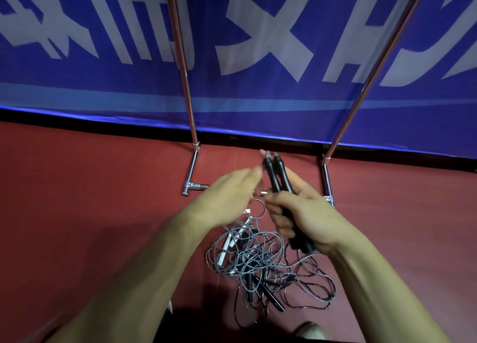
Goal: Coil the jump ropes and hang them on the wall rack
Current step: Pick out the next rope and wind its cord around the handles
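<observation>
My right hand (307,216) grips two black jump-rope handles (277,175) side by side, their tips pointing up and away from me. My left hand (227,195) is blurred just left of the handles, fingers reaching toward their tops; whether it pinches the thin cord there I cannot tell. Below my hands a tangled pile of grey ropes (258,257) lies on the red floor, with white handles (232,242) and black handles (268,296) mixed in. A metal rack's two upright poles (187,92) rise in front of me.
The rack's right pole (366,84) leans up to the right, and its chrome feet (192,170) stand on the red floor (90,188). A blue banner with white lettering (258,46) hangs behind it. A shoe tip (308,328) shows at the bottom.
</observation>
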A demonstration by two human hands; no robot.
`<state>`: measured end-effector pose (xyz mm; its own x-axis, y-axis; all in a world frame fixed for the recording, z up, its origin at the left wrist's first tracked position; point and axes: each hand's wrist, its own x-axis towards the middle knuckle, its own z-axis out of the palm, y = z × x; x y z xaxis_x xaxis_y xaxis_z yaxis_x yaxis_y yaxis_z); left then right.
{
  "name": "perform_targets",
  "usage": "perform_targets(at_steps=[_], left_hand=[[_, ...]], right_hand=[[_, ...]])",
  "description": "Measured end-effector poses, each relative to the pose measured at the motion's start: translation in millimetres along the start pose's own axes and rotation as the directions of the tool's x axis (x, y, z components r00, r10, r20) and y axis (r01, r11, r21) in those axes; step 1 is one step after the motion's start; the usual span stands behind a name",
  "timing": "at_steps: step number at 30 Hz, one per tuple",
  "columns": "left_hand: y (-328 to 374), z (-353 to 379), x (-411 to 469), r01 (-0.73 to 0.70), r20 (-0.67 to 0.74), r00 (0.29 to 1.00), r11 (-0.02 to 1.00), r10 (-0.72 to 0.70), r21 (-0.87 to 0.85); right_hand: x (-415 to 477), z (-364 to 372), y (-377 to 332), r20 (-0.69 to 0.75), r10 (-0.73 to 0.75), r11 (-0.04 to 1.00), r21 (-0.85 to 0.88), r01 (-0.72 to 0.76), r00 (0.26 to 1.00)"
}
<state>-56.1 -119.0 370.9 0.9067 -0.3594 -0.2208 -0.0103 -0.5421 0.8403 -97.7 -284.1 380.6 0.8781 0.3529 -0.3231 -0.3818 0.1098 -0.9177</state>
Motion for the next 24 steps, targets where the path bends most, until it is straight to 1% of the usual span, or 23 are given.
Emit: perform_targets(at_steps=[1,2,3,4,5,6,8,9,11,12,14,15,16,17,18,19,21,22,23,24], left_hand=[[-1.6,-0.7,-2.4,-0.014,0.03,1.0,0.985,0.009,0.174],[-3.6,-0.6,-3.8,-0.032,0.033,0.999,0.936,0.022,0.35],[-3.4,-1.5,-6.4,-0.049,0.028,0.999,0.865,0.041,0.499],[-3.9,-1.6,-8.8,-0.083,0.031,0.996,0.796,0.08,0.6],[-2.1,-2.9,-10.8,-0.126,0.047,0.991,0.743,0.127,0.658],[-5.0,-3.0,-14.0,-0.168,0.086,0.985,0.72,0.15,0.673],[-10.6,-5.6,-18.2,-0.224,0.173,0.974,0.749,0.147,0.624],[-14.4,-6.7,-18.9,-0.236,0.208,0.968,0.78,0.138,0.58],[-19.9,-8.1,-20.2,-0.254,0.268,0.953,0.848,0.138,0.466],[-22.1,-9.0,-19.7,-0.251,0.297,0.944,0.894,0.142,0.37],[-21.2,-13.6,-21.3,-0.18,0.343,0.928,0.981,0.143,0.079],[-18.6,-17.6,-22.8,-0.136,0.355,0.921,0.986,0.16,-0.092],[-16.9,-20.6,-23.6,-0.097,0.363,0.912,0.962,0.189,-0.257],[-14.6,-21.8,-24.6,-0.056,0.364,0.905,0.911,0.219,-0.408],[-10.8,-21.7,-25.4,-0.018,0.343,0.909,0.844,0.237,-0.536],[-6.7,-19.4,-25.1,0.014,0.304,0.924,0.774,0.232,-0.633],[1.3,-12.6,-19.6,0.033,0.193,0.965,0.649,0.177,-0.76],[3.2,-9.4,-16.3,0.026,0.137,0.981,0.614,0.135,-0.789],[6.1,-6.9,-13.2,0.009,0.087,0.991,0.597,0.103,-0.802],[7.1,-4.3,-10.3,-0.021,0.037,0.996,0.607,0.083,-0.795]], right_hand=[[2.6,-6.0,3.7,-0.1,-0.032,0.971,-0.24,0.007,0.994],[4.5,-11.1,8.4,-0.168,-0.079,0.858,-0.513,-0.019,0.983],[5.9,-13.8,12.9,-0.181,-0.101,0.692,-0.72,-0.062,0.978],[6.4,-14.0,18.5,-0.159,-0.07,0.549,-0.831,-0.095,0.985],[7.5,-12.8,22.1,-0.134,0.004,0.469,-0.875,-0.121,0.991],[6.3,-9.5,25.1,-0.104,0.099,0.428,-0.893,-0.137,0.99],[3.3,-7.7,23.8,-0.047,0.272,0.391,-0.907,-0.155,0.961],[1.0,-8.3,19.2,-0.025,0.355,0.405,-0.897,-0.178,0.934],[-4.1,-8.9,13.5,0.026,0.511,0.5,-0.822,-0.273,0.859],[-7.3,-8.5,11.4,0.072,0.567,0.55,-0.774,-0.312,0.821],[-13.1,-5.1,6.6,0.225,0.611,0.669,-0.66,-0.342,0.759],[-15.3,-3.2,3.4,0.324,0.587,0.743,-0.58,-0.334,0.742],[-16.9,-2.0,0.8,0.42,0.536,0.814,-0.488,-0.315,0.733],[-17.9,-0.4,-1.5,0.494,0.466,0.874,-0.385,-0.296,0.734],[-17.5,0.3,-3.4,0.536,0.394,0.917,-0.281,-0.282,0.746],[-16.9,1.4,-4.4,0.546,0.325,0.946,-0.188,-0.264,0.773],[-13.4,3.0,-3.7,0.49,0.208,0.976,-0.04,-0.216,0.846],[-11.7,4.9,-2.4,0.443,0.158,0.983,0.013,-0.182,0.882],[-10.1,7.2,-2.2,0.394,0.111,0.988,0.052,-0.143,0.913],[-8.8,9.3,-1.9,0.343,0.074,0.992,0.071,-0.104,0.936]])
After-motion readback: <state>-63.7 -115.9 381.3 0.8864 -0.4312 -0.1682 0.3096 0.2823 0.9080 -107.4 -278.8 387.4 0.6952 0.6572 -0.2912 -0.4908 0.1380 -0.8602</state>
